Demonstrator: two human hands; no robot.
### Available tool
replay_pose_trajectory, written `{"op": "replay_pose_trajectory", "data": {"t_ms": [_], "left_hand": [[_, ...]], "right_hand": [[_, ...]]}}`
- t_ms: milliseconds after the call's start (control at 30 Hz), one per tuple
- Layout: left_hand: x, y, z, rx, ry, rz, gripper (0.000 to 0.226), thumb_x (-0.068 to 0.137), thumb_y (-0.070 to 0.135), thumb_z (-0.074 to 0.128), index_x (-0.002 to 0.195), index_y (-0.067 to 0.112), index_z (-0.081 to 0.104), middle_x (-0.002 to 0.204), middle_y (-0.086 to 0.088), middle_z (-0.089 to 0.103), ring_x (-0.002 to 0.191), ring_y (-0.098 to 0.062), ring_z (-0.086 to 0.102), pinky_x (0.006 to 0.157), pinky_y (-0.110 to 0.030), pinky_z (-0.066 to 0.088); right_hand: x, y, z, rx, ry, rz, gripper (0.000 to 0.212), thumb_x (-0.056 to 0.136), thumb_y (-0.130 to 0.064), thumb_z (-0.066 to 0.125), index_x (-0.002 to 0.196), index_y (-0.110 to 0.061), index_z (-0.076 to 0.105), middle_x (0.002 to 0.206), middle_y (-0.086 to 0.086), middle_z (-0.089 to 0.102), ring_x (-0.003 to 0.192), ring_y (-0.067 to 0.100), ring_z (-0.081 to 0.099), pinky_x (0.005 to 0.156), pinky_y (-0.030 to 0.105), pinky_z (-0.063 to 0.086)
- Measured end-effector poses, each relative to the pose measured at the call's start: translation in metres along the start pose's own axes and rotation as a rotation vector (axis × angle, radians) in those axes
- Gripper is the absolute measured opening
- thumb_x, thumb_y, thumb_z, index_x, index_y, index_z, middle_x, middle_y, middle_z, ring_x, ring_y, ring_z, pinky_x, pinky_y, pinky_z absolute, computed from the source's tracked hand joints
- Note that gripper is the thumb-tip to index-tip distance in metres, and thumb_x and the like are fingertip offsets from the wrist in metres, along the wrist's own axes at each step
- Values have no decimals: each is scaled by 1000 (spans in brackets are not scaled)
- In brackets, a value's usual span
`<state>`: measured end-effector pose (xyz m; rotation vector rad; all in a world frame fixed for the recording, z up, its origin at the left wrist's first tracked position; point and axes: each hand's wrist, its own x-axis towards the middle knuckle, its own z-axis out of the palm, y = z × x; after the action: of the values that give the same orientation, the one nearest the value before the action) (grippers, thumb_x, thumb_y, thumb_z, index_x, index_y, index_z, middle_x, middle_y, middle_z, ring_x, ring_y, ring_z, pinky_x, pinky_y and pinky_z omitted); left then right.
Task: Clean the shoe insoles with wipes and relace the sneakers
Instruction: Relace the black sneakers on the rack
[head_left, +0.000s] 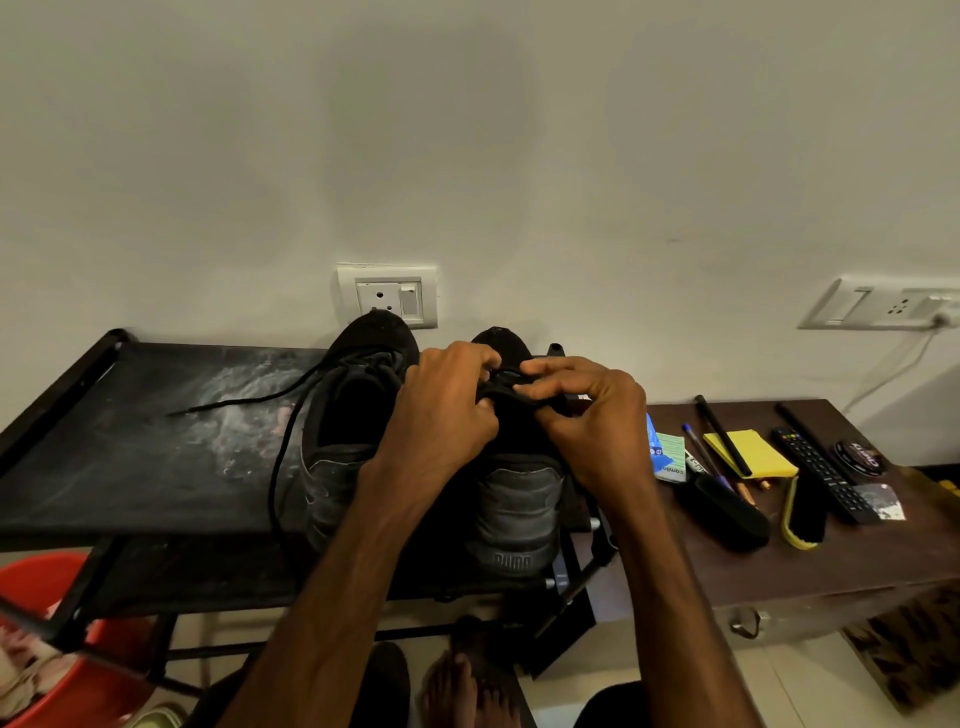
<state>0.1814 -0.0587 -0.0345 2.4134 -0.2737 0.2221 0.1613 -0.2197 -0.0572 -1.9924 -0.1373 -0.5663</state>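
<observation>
Right-hand black fabric sneaker (519, 499) under both hands, on dusty black rack (130, 441). Left hand (447, 410) and right hand (592, 415) each pinch thin black lace (501, 382) over tongue. Lace likely soft, limp, light; best held near tips. Second black sneaker (348, 415) left of left hand, lace trailing. Heel reads "puma"; small box (670, 457) right of right hand reads "camlin".

Two sneakers (358, 415) side by side on rack (130, 441)
</observation>
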Motion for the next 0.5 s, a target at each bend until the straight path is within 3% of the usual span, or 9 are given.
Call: {"op": "replay_pose_trajectory", "data": {"t_ms": [267,500], "left_hand": [[-2,1,4,147,-9,-33,52,85,21,70,134,21,52,122,-3,66,113,-30,61,91,-41,53],[-6,9,4,192,24,-40,21,91,13,63,107,22,72,106,-3,68,100,-28,63,75,-30,43]], "right_hand": [[2,4,-1,-50,-54,-90,24,76,12,75,76,-11,80,102,4,71,97,6,67,84,13,52],[4,0,-1,-119,-82,-76,36,72,14,71,78,-21,77,102,2,65,99,2,62,81,7,45]]}}
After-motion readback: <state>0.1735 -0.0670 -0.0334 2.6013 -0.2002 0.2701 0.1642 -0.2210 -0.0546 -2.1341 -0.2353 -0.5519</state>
